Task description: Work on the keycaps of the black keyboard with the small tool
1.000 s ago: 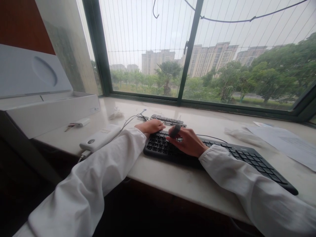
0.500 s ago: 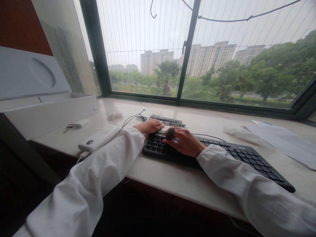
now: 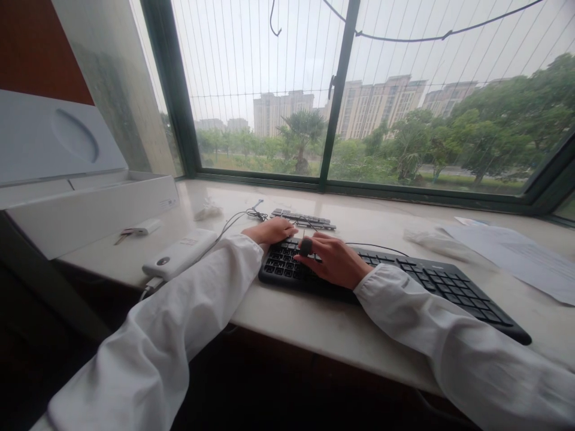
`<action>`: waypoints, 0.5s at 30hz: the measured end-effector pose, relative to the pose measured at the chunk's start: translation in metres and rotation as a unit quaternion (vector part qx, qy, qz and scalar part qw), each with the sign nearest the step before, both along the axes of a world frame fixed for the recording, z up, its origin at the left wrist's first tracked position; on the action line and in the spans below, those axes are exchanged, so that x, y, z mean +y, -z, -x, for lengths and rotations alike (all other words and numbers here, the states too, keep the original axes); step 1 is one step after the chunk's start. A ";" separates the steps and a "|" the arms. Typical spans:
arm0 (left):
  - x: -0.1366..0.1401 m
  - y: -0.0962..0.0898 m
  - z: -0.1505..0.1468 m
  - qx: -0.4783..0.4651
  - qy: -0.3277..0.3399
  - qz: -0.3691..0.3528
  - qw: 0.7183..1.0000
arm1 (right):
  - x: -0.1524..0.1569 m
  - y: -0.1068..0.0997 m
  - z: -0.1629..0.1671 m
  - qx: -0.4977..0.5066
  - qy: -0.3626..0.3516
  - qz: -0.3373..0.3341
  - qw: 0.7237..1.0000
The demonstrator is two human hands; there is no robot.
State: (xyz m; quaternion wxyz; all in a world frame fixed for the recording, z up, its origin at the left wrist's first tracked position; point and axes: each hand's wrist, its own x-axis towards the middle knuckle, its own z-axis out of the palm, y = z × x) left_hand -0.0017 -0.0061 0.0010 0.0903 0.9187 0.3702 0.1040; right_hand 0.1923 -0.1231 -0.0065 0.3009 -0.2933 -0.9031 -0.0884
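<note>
Long black plastic keyboard [image 3: 442, 281]: over it I'm working, right hand [image 3: 338, 261] pinching a round black knob [image 3: 306, 246], maybe needing care; left hand [image 3: 271, 230], can't tell.

Grey daylight enters through the window [image 3: 335, 114], leaving deep shadow beneath the pale countertop [image 3: 287, 316].

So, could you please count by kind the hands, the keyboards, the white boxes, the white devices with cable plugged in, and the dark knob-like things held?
Hands: 2 (left hand, right hand)
Keyboard: 1
White box: 1
White device with cable plugged in: 1
Dark knob-like thing, in the right hand: 1
Total: 6
</note>
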 end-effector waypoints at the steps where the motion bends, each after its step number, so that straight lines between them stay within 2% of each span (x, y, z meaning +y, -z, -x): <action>1: 0.001 0.001 0.000 0.000 0.000 -0.001 1.000 | 0.001 0.000 -0.001 0.013 -0.002 0.013 1.000; 7: 0.007 0.005 0.000 -0.001 0.008 -0.003 1.000 | 0.005 0.000 -0.003 0.084 -0.007 0.066 0.994; 11: 0.007 0.005 -0.001 -0.002 0.005 -0.002 1.000 | 0.006 0.000 -0.002 0.101 -0.008 0.070 0.992; 15: 0.007 0.005 -0.001 0.000 0.003 -0.002 1.000 | 0.007 0.001 -0.003 0.077 -0.007 0.057 0.995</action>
